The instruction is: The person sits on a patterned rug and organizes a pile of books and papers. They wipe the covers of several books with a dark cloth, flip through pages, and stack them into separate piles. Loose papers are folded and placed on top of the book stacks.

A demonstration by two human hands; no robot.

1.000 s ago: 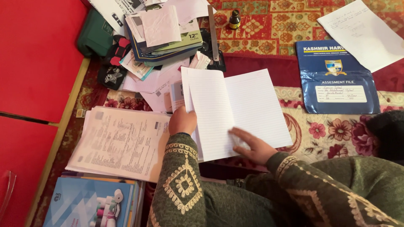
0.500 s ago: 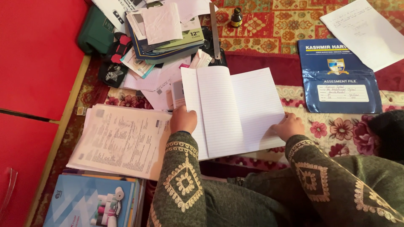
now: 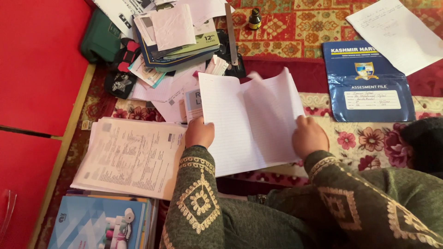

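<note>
At nine o'clock lies a printed paper stack [image 3: 131, 157]. The left hand [image 3: 199, 133] clamps the lined notebook [image 3: 240, 122] at centre, left edge. Toward three o'clock, the right hand [image 3: 309, 136] pinches a lifted page, mid-turn; the leafing looks unfinished, with more pages beneath.

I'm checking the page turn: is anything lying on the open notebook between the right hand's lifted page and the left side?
Nothing visible. The right hand lifts a page of the notebook; only the left hand grips its left edge.
</note>
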